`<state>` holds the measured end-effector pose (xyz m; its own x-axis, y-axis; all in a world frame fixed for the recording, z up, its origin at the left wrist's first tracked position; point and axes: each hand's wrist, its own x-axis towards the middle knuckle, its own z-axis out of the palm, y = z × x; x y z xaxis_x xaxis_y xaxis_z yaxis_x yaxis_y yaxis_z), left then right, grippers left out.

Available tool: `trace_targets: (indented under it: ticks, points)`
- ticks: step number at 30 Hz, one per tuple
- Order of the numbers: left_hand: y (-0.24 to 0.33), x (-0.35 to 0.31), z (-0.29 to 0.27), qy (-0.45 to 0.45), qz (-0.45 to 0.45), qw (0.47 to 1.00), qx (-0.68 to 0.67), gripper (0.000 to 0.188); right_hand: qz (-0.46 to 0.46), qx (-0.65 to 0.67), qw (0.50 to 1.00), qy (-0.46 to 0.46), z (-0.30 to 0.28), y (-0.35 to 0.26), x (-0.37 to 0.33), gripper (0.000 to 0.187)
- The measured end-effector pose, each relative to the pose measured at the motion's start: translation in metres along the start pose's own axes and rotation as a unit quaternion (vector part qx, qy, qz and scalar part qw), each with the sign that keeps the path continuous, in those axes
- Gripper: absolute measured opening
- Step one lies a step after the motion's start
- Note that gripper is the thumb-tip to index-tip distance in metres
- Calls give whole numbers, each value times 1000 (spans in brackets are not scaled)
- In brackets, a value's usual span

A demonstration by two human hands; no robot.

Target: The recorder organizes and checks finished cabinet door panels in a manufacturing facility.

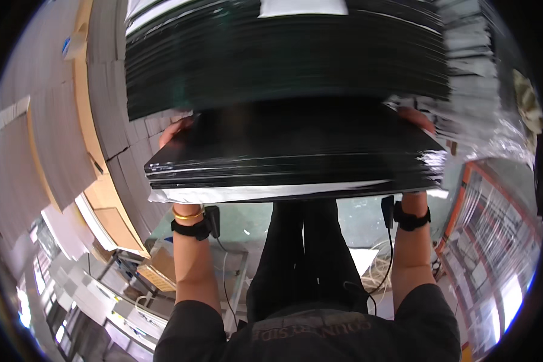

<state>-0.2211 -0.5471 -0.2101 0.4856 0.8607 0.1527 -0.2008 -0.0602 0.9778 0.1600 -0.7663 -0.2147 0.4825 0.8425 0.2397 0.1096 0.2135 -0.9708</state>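
Between my two hands is a thick stack of black sheets (295, 139), with shiny layered edges and a white sheet (259, 192) showing along its near underside. My left hand (176, 130) grips its left side, and my right hand (417, 119) grips its right side. Most of the fingers are hidden behind and beneath the stack. Just beyond it rises a taller pile of black sheets (283, 66) with a white paper (303, 7) on top. Whether the held stack touches that pile I cannot tell.
Tall stacks of grey sheets (60, 120) with wooden boards (81, 90) line the left. Plastic-wrapped stacks (473, 78) stand at the far right. An orange-framed rack (458, 205) is at the right. Cables (377, 274) and a cardboard box (158, 271) lie low near my legs.
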Motion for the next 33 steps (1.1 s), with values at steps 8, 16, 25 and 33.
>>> trace_targets:
  ticks: [8, 16, 25, 33]
  points:
    - [-28, -25, -27, 98, 8, 987, 128, 36, -55, -23, 998, 12, 22, 58, -8, 30]
    - [-58, -33, -30, 153, 33, 971, 183, 43, -47, 24, 995, 80, 37, 74, -6, 30]
    - [-88, -59, -29, 208, 44, 950, 230, 50, -21, 64, 985, 158, 45, 84, -25, 31]
    - [-89, -93, -16, 257, 33, 929, 266, 57, 18, 90, 970, 226, 50, 57, -52, 32]
